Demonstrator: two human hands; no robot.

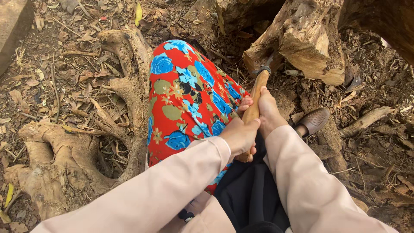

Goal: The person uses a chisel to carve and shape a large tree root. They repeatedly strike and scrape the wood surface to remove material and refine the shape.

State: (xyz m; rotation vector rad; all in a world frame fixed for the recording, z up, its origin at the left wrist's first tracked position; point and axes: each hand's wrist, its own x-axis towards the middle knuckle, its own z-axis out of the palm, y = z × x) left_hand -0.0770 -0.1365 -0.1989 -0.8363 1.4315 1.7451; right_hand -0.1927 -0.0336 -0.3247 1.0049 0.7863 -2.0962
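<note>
Outdoors, bare ground (64, 64) – dry dirt thick w/ brown dead leaves, twigs, bark chips. A yellow leaf (138, 13) lies at top, and a strip of grey concrete slab (13, 26) cuts the top left corner.

Gnarled roots (56, 159) spread over the left side, pale brown, looping up out of the soil; one thick root (129, 56) runs down along the person's left leg. At top right sits a big split log (310, 43), its pale inner wood showing, w/ darker trunk mass behind it. A short stick (366, 121) lies at right among the chips.

The person wears a red skirt (189, 103) w/ blue and olive flowers, black cloth beside it, pale pink sleeves. A brown shoe (312, 121) rests on a root near the log's base.

Both hands are clenched round a wooden axe handle (254, 101): left hand (239, 136) low, near the butt end, right hand (267, 110) just above it, touching it. The handle points up and away to the axe head (264, 68) – dark metal, at the log's lower left edge, touching the wood. Can't tell how deep it sits.
</note>
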